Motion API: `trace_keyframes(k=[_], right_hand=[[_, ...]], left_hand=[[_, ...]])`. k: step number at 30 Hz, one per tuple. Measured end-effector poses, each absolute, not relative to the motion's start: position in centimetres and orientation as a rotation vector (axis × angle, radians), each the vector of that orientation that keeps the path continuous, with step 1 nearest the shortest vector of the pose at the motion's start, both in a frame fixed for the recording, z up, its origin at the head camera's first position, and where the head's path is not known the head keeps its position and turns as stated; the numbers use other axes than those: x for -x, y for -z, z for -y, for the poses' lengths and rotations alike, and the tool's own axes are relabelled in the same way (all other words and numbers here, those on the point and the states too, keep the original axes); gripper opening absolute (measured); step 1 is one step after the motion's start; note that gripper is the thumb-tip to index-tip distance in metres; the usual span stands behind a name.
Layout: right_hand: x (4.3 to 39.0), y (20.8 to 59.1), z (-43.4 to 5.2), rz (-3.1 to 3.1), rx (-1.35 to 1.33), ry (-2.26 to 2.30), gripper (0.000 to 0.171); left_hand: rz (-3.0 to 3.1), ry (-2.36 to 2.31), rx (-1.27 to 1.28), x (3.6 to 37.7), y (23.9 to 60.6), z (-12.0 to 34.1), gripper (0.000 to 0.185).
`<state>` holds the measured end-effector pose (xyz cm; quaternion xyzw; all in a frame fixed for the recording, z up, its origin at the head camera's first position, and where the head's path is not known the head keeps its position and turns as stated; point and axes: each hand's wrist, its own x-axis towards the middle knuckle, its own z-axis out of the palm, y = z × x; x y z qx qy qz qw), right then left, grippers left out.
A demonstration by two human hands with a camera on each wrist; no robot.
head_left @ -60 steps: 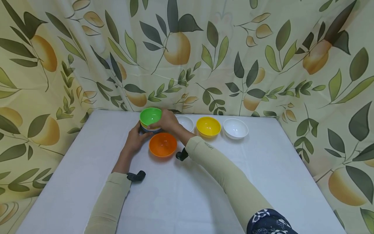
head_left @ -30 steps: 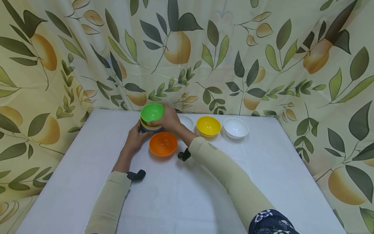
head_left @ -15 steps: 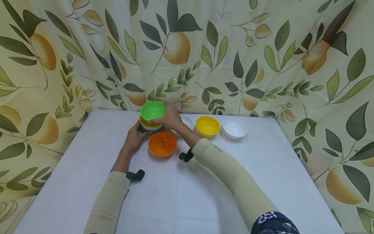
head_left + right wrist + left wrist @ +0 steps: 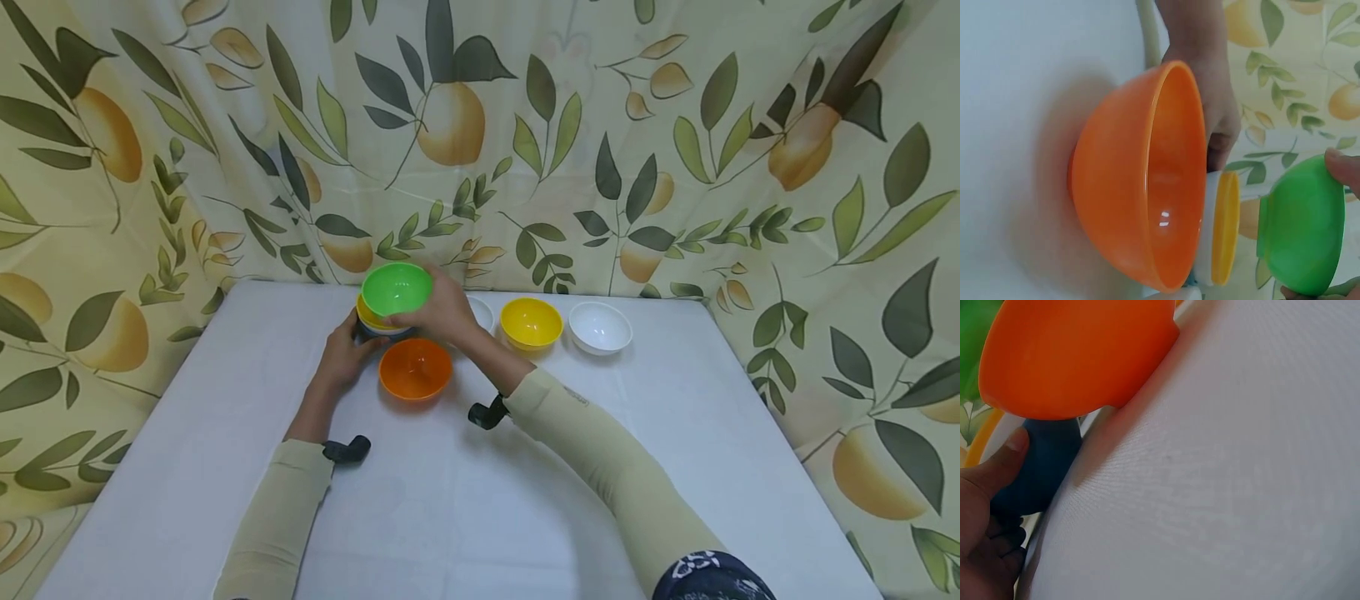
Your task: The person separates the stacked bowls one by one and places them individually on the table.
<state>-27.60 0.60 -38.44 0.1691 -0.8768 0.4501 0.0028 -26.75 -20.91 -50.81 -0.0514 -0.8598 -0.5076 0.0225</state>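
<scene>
While left hand [image 4: 347,357] grips the bowl stack [image 4: 378,325], right hand [image 4: 442,312] clasps green bowl [image 4: 396,288] just above it; unstacking step, next likely needs a free worktop [image 4: 480,500] spot.

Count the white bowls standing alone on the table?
2: one white bowl at the right end of the row, another partly hidden behind the right hand. The stack may hold more.

green bowl [image 4: 396,289] | orange bowl [image 4: 415,369] | yellow bowl [image 4: 531,322] | white bowl [image 4: 599,327] | leaf-and-lemon curtain [image 4: 675,150]
</scene>
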Motion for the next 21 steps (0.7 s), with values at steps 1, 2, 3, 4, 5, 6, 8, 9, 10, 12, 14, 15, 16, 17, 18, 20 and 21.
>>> trace_keyframes(k=[1, 2, 3, 4, 5, 6, 8, 9, 10, 12, 14, 15, 16, 17, 18, 20, 21], right_hand=[[27.5, 38.4, -0.7, 2.749, -0.532, -1.409, 0.096], [27.3, 38.4, -0.8, 2.749, -0.534, -1.4, 0.096], [27.1, 38.4, -0.9, 2.748, -0.537, -1.396, 0.096], [26.9, 38.4, -1.0, 2.744, -0.54, -1.398, 0.097], [26.8, 38.3, -1.1, 2.741, -0.54, -1.402, 0.098], [26.6, 38.3, -1.2, 2.739, -0.542, -1.403, 0.098], [26.2, 38.1, -1.4, 2.74, -0.54, -1.393, 0.1], [26.0, 38.0, -1.6, 2.743, -0.535, -1.386, 0.101], [25.9, 37.9, -1.7, 2.745, -0.528, -1.377, 0.103], [25.5, 37.8, -2.0, 2.752, -0.517, -1.363, 0.105], [25.2, 37.6, -2.3, 2.755, -0.503, -1.357, 0.107], [25.1, 37.6, -2.4, 2.753, -0.499, -1.363, 0.106], [25.0, 37.6, -2.6, 2.749, -0.497, -1.373, 0.106], [24.9, 37.6, -2.8, 2.747, -0.494, -1.383, 0.105], [24.8, 37.6, -2.9, 2.745, -0.493, -1.391, 0.105], [24.6, 37.6, -3.3, 2.743, -0.487, -1.405, 0.105], [24.5, 37.7, -3.4, 2.742, -0.49, -1.415, 0.104]], left_hand=[[2.663, 1.571, 0.163, 26.7, 50.8, 20.9, 0.093], [2.661, 1.569, 0.166, 26.7, 50.8, 20.9, 0.092], [2.659, 1.564, 0.168, 26.7, 50.8, 20.8, 0.092], [2.657, 1.56, 0.167, 26.6, 50.8, 20.8, 0.091], [2.658, 1.558, 0.168, 26.6, 50.9, 20.8, 0.091], [2.657, 1.558, 0.167, 26.6, 50.9, 20.8, 0.091], [2.66, 1.557, 0.158, 26.7, 50.9, 20.7, 0.091], [2.662, 1.556, 0.154, 26.7, 50.9, 20.7, 0.091], [2.664, 1.557, 0.152, 26.7, 50.9, 20.7, 0.091], [2.668, 1.551, 0.148, 26.7, 50.9, 20.6, 0.091], [2.668, 1.545, 0.147, 26.7, 50.9, 20.7, 0.091], [2.668, 1.543, 0.146, 26.7, 50.9, 20.7, 0.091], [2.668, 1.544, 0.144, 26.8, 50.9, 20.7, 0.091], [2.668, 1.545, 0.141, 26.8, 50.9, 20.7, 0.091], [2.669, 1.545, 0.137, 26.9, 50.9, 20.7, 0.092], [2.672, 1.552, 0.124, 26.9, 50.9, 20.8, 0.092], [2.672, 1.557, 0.117, 27.0, 51.0, 20.8, 0.093]])
